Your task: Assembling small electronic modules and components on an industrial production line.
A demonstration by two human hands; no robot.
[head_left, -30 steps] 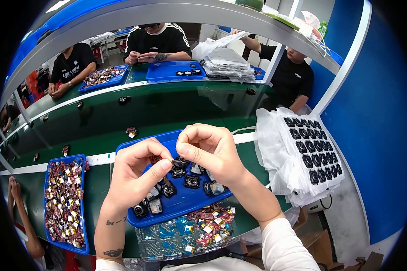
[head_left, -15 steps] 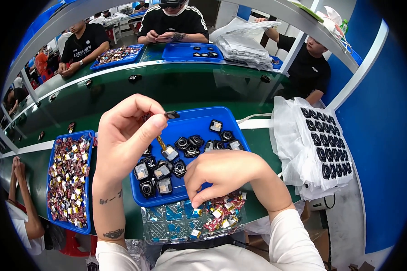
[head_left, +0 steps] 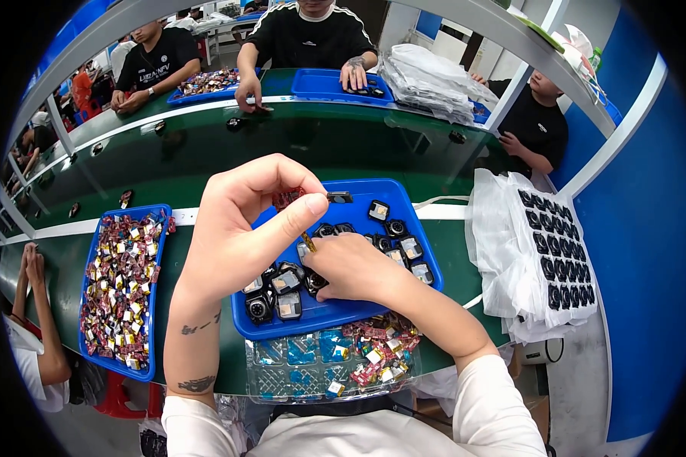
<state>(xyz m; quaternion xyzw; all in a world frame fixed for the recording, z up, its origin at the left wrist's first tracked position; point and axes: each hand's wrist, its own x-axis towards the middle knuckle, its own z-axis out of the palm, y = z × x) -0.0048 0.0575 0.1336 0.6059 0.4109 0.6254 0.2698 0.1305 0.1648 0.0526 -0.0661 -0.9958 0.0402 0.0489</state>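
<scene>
My left hand [head_left: 244,228] is raised over the left side of a blue tray [head_left: 270,330]. Its thumb and index finger pinch a small flat black rectangular part [head_left: 340,196]. A reddish piece [head_left: 286,198] shows behind the fingers, and a narrow gold ribbon [head_left: 309,242] hangs below the thumb. My right hand [head_left: 354,266] reaches down into the tray with fingers curled over the black watch cases; its fingertips are partly hidden. Around it lie black watch cases with a round lens [head_left: 259,308] and cases showing a silver-grey back [head_left: 289,305].
A clear blister tray [head_left: 282,377] holding red and yellow components [head_left: 385,354] lies nearest me. Left stands a blue tray full of similar components [head_left: 122,289]. At right, black watch cases sit in rows on white sheets [head_left: 503,259]. Co-workers sit across the green bench [head_left: 358,145].
My right hand has moved from the blister tray up into the blue tray of cases. My left hand still pinches the black part. A co-worker opposite has spread their hands apart.
</scene>
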